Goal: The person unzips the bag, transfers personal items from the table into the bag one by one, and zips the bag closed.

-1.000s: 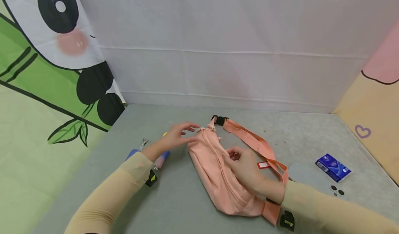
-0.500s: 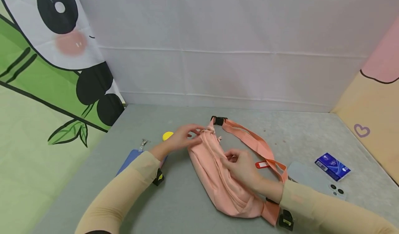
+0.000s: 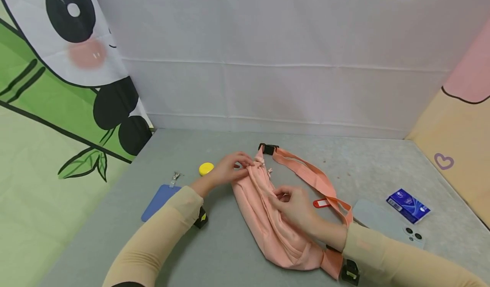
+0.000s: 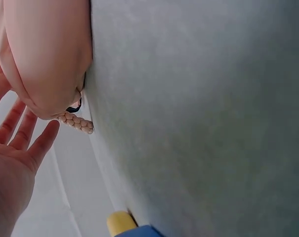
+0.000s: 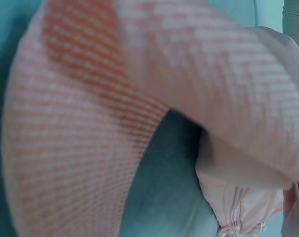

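Observation:
A peach-pink waist bag (image 3: 254, 219) lies slanted on the grey table, with a zipper along its upper side and braided pulls at its far end. My left hand (image 3: 229, 169) pinches that far end between thumb and fingertips; in the left wrist view its other fingers (image 4: 43, 140) spread loosely beside the bag. My right hand (image 3: 296, 206) pinches the bag's right edge, midway along the zipper. The strap (image 3: 310, 172), with a black buckle (image 3: 269, 149), loops out to the right. In the right wrist view the blurred strap (image 5: 75, 163) hides most of that hand.
Left of the bag lie a blue card holder (image 3: 160, 202) with a metal clip and a round yellow object (image 3: 206, 168). To the right are a red-rimmed tag (image 3: 321, 203), a pale phone (image 3: 377, 217) and a blue tissue pack (image 3: 408, 205). Cloth screens stand behind.
My left hand has moved right onto the bag's far end, uncovering the card holder and yellow object. My right hand stays nearly in place on the bag's edge.

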Demonstrator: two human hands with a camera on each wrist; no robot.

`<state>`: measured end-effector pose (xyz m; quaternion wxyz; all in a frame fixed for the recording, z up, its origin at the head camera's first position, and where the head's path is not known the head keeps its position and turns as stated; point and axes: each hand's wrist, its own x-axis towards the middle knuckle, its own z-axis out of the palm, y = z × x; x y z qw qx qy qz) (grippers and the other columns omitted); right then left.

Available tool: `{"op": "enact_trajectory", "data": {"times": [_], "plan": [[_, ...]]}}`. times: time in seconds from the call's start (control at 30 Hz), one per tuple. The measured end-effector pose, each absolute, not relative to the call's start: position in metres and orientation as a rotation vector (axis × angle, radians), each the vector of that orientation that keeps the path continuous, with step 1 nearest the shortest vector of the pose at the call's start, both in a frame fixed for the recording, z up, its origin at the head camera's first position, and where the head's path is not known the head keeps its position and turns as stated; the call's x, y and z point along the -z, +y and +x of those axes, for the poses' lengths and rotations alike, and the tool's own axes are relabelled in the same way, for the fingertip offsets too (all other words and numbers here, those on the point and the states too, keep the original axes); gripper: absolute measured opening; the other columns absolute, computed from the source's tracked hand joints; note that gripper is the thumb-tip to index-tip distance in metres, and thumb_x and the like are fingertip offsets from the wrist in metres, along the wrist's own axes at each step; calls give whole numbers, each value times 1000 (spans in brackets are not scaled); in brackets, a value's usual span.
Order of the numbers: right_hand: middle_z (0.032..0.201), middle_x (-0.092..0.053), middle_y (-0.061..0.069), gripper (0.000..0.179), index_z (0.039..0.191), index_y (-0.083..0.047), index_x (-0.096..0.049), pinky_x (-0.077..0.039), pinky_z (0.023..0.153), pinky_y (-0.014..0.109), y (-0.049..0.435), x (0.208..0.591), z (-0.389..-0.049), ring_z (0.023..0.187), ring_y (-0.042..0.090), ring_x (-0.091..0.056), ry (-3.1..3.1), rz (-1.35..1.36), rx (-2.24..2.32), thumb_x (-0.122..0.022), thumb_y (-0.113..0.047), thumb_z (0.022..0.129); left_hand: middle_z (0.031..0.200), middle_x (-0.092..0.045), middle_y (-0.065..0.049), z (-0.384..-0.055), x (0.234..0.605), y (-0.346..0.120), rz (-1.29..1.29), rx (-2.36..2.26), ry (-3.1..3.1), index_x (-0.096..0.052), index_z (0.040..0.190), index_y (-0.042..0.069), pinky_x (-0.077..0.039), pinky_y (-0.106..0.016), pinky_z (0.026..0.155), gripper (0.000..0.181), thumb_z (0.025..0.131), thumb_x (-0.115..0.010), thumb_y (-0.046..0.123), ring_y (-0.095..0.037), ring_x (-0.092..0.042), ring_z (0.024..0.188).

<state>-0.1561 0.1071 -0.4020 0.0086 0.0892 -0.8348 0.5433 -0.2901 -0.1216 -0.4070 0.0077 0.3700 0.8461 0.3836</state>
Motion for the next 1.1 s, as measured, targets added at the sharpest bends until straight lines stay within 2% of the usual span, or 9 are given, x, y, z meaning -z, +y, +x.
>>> {"op": "enact_trajectory", "data": {"times": [0.3, 0.47, 0.63, 0.83, 1.1], "plan": [[76, -66, 2, 7, 87, -6, -73, -43, 51, 22, 97, 397, -146, 65, 13, -59, -2547, 296, -1835, -73, -13, 88, 110, -59, -7, -290, 404, -115, 1111, -1311, 2592, -71, 103, 6, -52, -35, 86, 13, 94, -63, 2, -21, -61, 97], [73, -66, 1, 7, 88, -5, -72, -40, 48, 21, 88, 396, -143, 60, 11, -57, -2540, 382, -1853, -71, -11, 89, 109, -59, -9, -290, 402, -113, 1141, -1340, 2566, -71, 102, 4, -51, -37, 89, 14, 94, -61, -2, -25, -61, 100], [76, -67, 2, 9, 92, -3, -72, -40, 48, 20, 85, 397, -141, 59, 9, -55, -2530, 406, -1858, -71, -11, 90, 108, -60, -10, -289, 404, -112, 1172, -1331, 2554, -70, 99, 5, -52, -37, 86, 14, 92, -62, -4, -27, -63, 101], [81, -70, 6, 16, 98, 0, -72, -46, 52, 23, 89, 396, -141, 66, 13, -61, -2507, 395, -1929, -71, -14, 91, 108, -60, -9, -290, 406, -112, 1170, -1321, 2566, -70, 99, 5, -52, -34, 86, 13, 92, -62, -3, -25, -63, 101], [84, -70, 5, 23, 101, 0, -72, -56, 65, 31, 94, 395, -142, 73, 17, -66, -2528, 357, -1967, -71, -20, 91, 108, -59, -9, -288, 405, -111, 1147, -1319, 2563, -70, 100, 4, -51, -36, 89, 14, 93, -61, -4, -26, -62, 100]]}}
